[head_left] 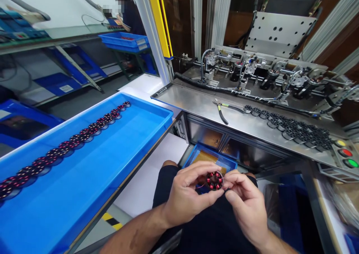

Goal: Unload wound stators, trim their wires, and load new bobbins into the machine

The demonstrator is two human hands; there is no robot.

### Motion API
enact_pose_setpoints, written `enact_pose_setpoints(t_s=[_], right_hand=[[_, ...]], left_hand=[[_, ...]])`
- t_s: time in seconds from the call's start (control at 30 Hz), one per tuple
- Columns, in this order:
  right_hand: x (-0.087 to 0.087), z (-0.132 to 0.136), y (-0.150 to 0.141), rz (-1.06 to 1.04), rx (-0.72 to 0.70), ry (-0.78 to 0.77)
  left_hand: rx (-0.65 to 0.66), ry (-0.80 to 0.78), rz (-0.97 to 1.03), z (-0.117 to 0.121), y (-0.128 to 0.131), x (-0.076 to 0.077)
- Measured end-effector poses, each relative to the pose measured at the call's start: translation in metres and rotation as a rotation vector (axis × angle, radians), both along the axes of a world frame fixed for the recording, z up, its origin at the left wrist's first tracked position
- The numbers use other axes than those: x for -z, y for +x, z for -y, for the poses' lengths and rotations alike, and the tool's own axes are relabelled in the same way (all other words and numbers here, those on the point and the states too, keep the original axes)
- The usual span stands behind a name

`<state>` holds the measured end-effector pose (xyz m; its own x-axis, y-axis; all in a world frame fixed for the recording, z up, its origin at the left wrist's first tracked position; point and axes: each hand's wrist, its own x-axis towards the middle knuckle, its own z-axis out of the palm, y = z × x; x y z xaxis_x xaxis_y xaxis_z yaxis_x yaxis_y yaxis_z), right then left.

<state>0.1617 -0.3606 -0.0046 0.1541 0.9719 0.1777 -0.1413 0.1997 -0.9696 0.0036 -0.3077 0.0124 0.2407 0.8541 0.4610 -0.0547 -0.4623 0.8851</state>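
My left hand (189, 194) holds a small round motor stator (215, 180) by its rim, between thumb and fingers, above my lap. The stator has a black ring and red wire coils spread around its centre. A thin red wire (199, 187) sticks out on its left side. Close against the stator's right edge, my right hand (246, 200) is closed in a pinch on what looks like a thin wire end, mostly hidden by the fingertips. A long row of similar wound stators (80, 140) lies along the far side of the blue tray (112, 149) at left.
Pliers (223, 112) with black and green handles lie on the metal bench (193, 101). Many black stators (300, 129) sit to their right, near the push buttons (346, 153). Behind stands a machine (249, 71). A blue bin (196, 153) is below the bench. Another person (134, 16) works back left.
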Motion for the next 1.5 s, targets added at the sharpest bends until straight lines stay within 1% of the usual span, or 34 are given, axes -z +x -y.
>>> enact_pose_setpoints(t_s=[0.17,0.27,0.33,0.4,0.5,0.63,0.77,0.8,0.87,0.93,1.0,1.07,1.13,1.2,1.3,1.4,1.5], right_hand=[[-0.005,-0.001,0.002,0.062,0.023,0.045],[-0.007,0.001,0.001,0.011,0.047,-0.014],[-0.007,0.003,0.000,-0.018,0.060,-0.045],[-0.008,0.004,0.000,-0.002,0.064,-0.054],[-0.010,0.004,0.006,0.105,0.025,0.019],[-0.017,-0.002,0.016,0.334,-0.019,0.206],[-0.024,-0.008,0.018,0.445,-0.053,0.352],[-0.025,-0.007,0.017,0.464,-0.047,0.368],[-0.027,-0.004,0.012,0.489,0.014,0.369],[-0.027,0.002,0.004,0.483,0.089,0.347],[-0.027,0.008,-0.003,0.452,0.135,0.339],[-0.025,0.012,-0.008,0.417,0.135,0.355],[-0.022,0.012,-0.007,0.382,0.104,0.376],[-0.021,0.010,0.000,0.356,0.053,0.378],[-0.023,0.000,0.017,0.337,-0.036,0.371],[-0.031,-0.012,0.032,0.364,-0.179,0.397],[-0.041,-0.021,0.039,0.393,-0.328,0.440]], left_hand=[[0.055,0.004,-0.016,0.001,-0.002,0.001],[0.098,-0.002,-0.006,0.001,-0.003,0.002],[0.101,0.040,-0.006,0.001,-0.002,0.001],[0.084,0.098,-0.010,0.000,-0.002,0.001],[0.078,0.090,0.004,-0.001,-0.002,0.002],[0.124,0.004,0.037,0.001,-0.005,0.004],[0.150,-0.020,0.053,0.002,-0.005,0.000],[0.151,-0.018,0.054,0.002,-0.005,-0.001],[0.136,0.004,0.053,0.002,-0.005,-0.003],[0.094,0.052,0.028,0.003,-0.005,-0.004],[0.040,0.106,-0.010,0.003,-0.004,-0.004],[0.000,0.145,-0.036,0.003,-0.003,-0.005],[0.002,0.142,-0.021,0.003,-0.001,-0.006],[0.046,0.083,0.028,0.003,-0.001,-0.005],[0.174,-0.105,0.140,0.004,0.000,-0.004],[0.351,-0.336,0.207,0.005,0.001,-0.004],[0.478,-0.499,0.239,0.007,0.002,-0.006]])
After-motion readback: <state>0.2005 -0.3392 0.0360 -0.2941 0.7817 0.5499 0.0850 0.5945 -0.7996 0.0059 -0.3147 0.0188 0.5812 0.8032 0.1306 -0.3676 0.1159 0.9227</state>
